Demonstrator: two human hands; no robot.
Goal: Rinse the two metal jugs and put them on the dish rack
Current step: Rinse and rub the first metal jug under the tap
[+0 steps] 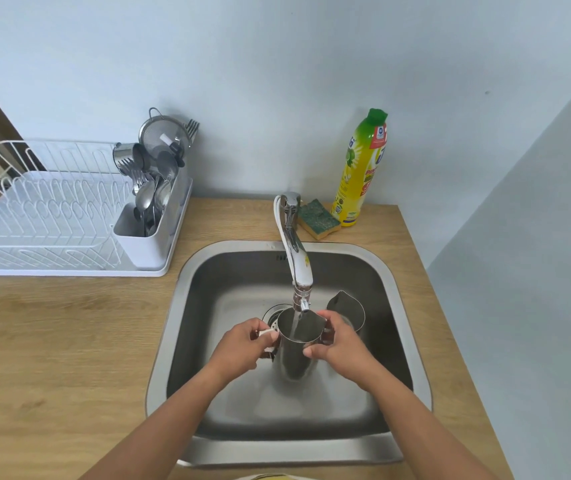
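Off to the left, the white dish rack (45, 216) sits on the wooden counter (69, 341), its cutlery holder (145, 233) full. Over the steel sink (173, 323), the left hand (242, 344) pinches the handle of a metal jug (296, 355), which stands upright between both hands, mouth up under the tap's (296, 258) running stream. The right hand (341, 344) wraps its wall. The second jug (346, 308) stands just behind the right hand.

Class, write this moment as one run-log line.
step: rinsing first steel jug | both hands hold it under running chrome tap | second steel jug waits in sink | white dish rack: no jugs
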